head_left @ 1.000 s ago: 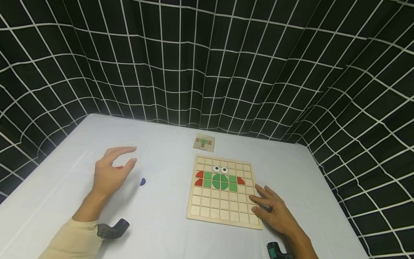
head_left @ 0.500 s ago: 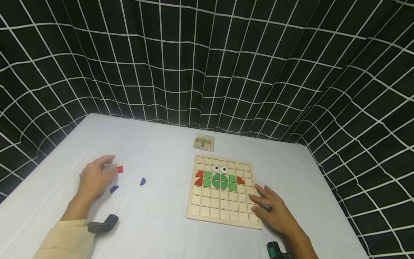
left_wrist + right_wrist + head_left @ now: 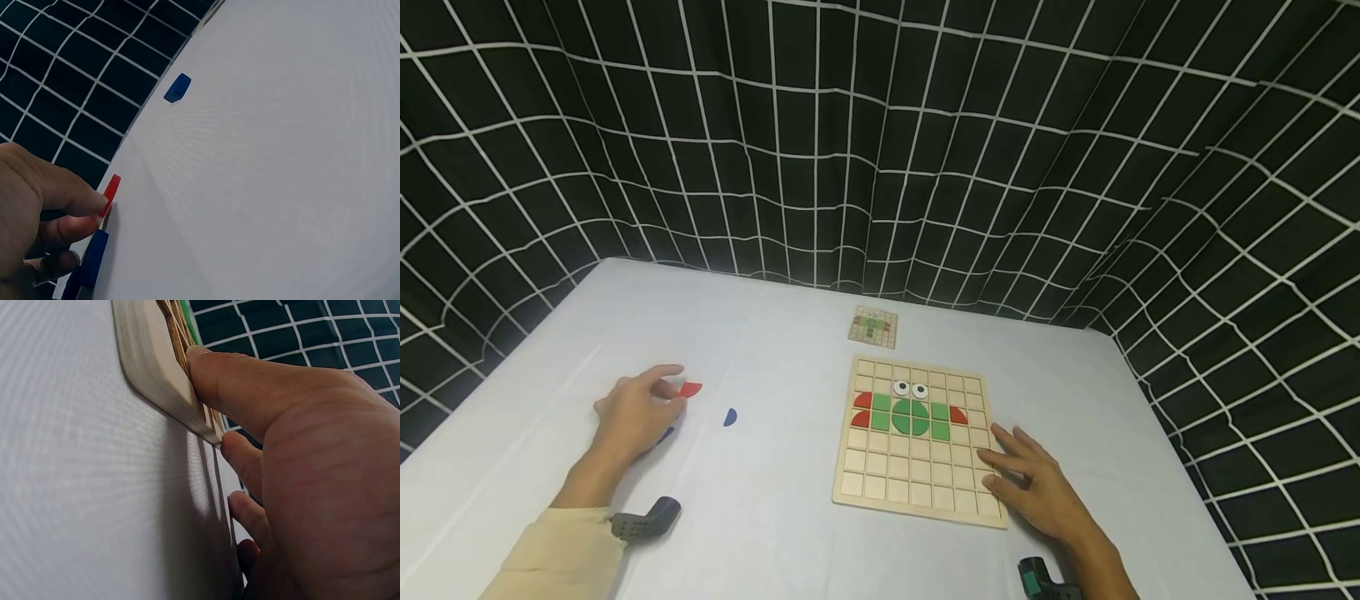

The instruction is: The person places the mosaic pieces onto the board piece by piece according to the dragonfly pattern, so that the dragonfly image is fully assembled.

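My left hand [image 3: 634,415] pinches a flat red puzzle piece [image 3: 691,389] between thumb and fingertips, tilted up at the left of the table. A blue piece [image 3: 94,259] lies by the lower fingers, partly covered by the hand in the head view. Further right is a blue half-round piece [image 3: 730,417]. My right hand [image 3: 1041,490] rests with spread fingers on the right edge of a wooden grid board [image 3: 919,475]. The board bears green pieces [image 3: 910,418], red rounded pieces [image 3: 862,410] on the left, one red piece [image 3: 958,415] on the right, and two eye pieces [image 3: 911,389].
A small picture card [image 3: 873,327] with a similar figure lies behind the board. White cloth [image 3: 775,333] covers the table. A dark curtain with white grid lines [image 3: 880,150] hangs around its far and side edges. Dark wrist devices [image 3: 647,518] sit at both wrists.
My left hand reached back to the left and lower, then took hold of the red piece and tilted it up off its flat position. The right hand stayed on the board's edge.
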`<state>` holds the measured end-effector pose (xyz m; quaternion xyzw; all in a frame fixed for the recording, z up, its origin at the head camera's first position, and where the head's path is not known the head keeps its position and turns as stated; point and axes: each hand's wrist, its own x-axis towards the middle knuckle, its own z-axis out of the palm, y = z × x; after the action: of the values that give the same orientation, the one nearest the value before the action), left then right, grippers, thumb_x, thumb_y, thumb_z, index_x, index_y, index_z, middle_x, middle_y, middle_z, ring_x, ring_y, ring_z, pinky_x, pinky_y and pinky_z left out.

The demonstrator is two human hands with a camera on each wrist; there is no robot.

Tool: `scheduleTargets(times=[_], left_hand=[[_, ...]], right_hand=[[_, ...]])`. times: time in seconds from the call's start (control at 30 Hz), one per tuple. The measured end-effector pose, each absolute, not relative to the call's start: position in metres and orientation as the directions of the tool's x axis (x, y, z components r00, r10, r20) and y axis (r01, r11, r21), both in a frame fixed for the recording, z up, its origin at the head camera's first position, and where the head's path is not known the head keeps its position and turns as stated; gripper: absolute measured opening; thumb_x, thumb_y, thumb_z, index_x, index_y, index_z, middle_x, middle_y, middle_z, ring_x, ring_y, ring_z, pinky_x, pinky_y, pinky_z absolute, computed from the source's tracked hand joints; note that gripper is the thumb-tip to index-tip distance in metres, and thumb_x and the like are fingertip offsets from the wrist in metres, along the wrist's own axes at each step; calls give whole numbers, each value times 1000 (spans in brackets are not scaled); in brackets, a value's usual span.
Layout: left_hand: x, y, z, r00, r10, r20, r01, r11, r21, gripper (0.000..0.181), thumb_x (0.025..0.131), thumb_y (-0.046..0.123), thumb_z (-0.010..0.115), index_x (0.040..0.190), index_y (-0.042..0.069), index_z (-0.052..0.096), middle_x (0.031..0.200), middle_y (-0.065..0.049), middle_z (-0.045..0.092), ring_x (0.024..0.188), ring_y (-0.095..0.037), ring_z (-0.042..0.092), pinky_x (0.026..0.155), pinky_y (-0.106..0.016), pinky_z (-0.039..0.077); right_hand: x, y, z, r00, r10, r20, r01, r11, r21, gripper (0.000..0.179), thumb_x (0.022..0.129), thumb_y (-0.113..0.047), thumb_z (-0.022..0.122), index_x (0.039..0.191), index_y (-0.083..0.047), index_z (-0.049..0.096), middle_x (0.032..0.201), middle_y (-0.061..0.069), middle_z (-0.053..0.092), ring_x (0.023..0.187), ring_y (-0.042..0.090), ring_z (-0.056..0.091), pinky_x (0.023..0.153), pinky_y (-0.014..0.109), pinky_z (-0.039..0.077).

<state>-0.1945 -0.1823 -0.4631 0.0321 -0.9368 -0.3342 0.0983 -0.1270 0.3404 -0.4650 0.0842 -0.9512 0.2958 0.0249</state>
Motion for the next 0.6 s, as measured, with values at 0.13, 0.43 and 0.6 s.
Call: scheduleTargets(times=[0.13,0.43,0.6], left_hand=[[-195,-179,-461,-985,-90,147,28,757,653,46,83,8,64,128,7,56,101,-23,68,109,-47,49,89,-66,20],[-201,-178,-463,-979,-9,202,126,757,642,43,84,7,64,126,5,58,118,-23,62,118,-46,43,92,-69,19],[-206,-178,-469,-988,24,150,108,803,585,48,86,12,64,132,8,54,127,-27,53,122,-48,38,89,-64,19]], right_hand=[[-127,341,-465,-985,-144,95,-173,807,-564,37,81,-39,73,113,-20,72,147,7,45,139,46,25,102,73,19],[-128,341,-465,-987,-132,87,-158,820,-550,40,81,-44,71,115,-23,71,147,6,45,140,44,24,103,72,18],[-128,341,-466,-990,-121,77,-144,818,-557,40,81,-43,72,115,-23,71,148,5,44,141,42,23,104,71,17]])
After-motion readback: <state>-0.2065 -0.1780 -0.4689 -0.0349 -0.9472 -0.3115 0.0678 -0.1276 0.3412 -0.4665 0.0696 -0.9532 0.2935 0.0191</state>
